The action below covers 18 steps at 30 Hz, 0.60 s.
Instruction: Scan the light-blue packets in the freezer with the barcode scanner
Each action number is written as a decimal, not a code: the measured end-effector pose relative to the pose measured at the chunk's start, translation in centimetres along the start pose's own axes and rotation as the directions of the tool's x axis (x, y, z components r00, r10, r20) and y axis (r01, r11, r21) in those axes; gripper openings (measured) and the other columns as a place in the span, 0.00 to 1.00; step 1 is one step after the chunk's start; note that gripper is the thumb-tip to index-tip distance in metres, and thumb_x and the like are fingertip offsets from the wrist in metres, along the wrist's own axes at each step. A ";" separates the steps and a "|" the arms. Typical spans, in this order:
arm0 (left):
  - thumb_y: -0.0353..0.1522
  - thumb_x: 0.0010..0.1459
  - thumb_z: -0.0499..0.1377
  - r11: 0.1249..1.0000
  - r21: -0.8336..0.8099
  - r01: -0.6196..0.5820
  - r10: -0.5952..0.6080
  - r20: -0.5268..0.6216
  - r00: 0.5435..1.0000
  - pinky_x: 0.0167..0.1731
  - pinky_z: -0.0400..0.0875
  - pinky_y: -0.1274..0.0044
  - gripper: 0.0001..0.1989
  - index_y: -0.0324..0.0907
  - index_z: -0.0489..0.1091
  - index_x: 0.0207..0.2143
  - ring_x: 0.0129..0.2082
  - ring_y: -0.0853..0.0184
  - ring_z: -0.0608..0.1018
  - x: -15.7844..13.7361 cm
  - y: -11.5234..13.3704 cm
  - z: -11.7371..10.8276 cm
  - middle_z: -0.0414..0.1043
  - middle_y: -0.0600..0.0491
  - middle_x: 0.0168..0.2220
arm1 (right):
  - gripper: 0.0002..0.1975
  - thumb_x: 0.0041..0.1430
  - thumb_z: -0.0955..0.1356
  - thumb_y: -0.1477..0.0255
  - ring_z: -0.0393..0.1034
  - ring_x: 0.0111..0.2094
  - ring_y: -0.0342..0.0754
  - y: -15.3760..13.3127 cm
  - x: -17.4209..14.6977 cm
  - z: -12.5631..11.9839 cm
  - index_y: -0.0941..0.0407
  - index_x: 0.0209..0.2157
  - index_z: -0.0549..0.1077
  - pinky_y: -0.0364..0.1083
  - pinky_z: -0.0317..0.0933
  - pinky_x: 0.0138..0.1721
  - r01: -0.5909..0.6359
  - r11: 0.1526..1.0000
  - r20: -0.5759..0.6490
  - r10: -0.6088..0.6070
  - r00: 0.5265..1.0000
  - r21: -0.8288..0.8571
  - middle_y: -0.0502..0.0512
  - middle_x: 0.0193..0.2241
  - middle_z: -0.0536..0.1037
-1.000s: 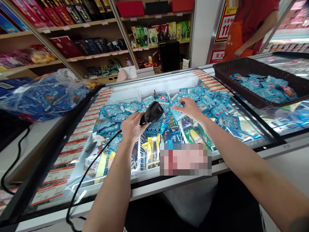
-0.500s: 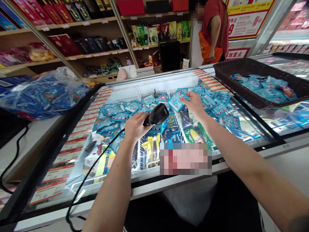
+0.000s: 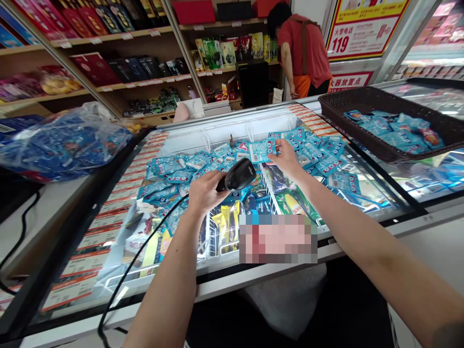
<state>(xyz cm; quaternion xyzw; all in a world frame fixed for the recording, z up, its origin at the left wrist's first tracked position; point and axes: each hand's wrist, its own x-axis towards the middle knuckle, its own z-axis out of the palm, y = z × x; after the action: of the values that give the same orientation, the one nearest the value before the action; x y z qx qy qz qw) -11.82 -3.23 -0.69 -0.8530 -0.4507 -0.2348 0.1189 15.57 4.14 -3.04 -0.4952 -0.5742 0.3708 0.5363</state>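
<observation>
A smooth, rounded black scanner (image 3: 239,175) is clasped in the left hand (image 3: 207,192). Just beyond it, a flat, shiny blue packet (image 3: 259,152) is pinched at its right edge by the right hand (image 3: 285,158), over a crinkled heap (image 3: 170,166). Since the earlier frame, the packet has been levelled, and a person (image 3: 306,48) in red is seen further left.

Wooden shelves (image 3: 112,38) across back, stocked with boxes (image 3: 194,12) and bags (image 3: 213,52). White wall (image 3: 311,7) beside them; red-bordered sign (image 3: 355,34) farther right. Glass-topped freezer (image 3: 224,131) in front, lit inside. Far right blurred, seemingly racks (image 3: 427,57) of pink goods (image 3: 447,29).
</observation>
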 end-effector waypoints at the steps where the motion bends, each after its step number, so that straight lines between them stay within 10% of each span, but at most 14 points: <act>1: 0.38 0.54 0.54 1.000 0.000 0.003 -0.003 0.004 1.000 0.34 0.68 0.74 0.17 0.45 0.69 0.46 0.38 0.63 0.75 0.0 0.0 0.0 0.75 0.50 0.38 | 0.23 0.47 0.68 0.71 0.71 0.31 0.47 0.0 0.0 0.0 0.53 0.46 0.61 0.52 0.72 0.30 -0.002 1.000 -0.001 0.002 1.000 -0.012 0.55 0.38 0.72; 18: 0.39 0.53 0.55 1.000 0.015 0.004 -0.005 0.005 1.000 0.35 0.68 0.75 0.18 0.45 0.68 0.47 0.40 0.62 0.75 0.0 -0.2 0.1 0.75 0.50 0.40 | 0.28 0.51 0.66 0.62 0.70 0.35 0.48 -0.1 -0.1 0.2 0.55 0.52 0.57 0.54 0.69 0.35 0.011 0.998 0.060 -0.008 0.998 -0.056 0.56 0.41 0.71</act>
<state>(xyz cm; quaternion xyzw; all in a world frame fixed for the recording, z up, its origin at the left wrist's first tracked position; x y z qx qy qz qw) -11.97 -3.07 -0.84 -0.8516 -0.4547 -0.2296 0.1238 15.31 3.99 -2.97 -0.4961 -0.6026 0.3666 0.5064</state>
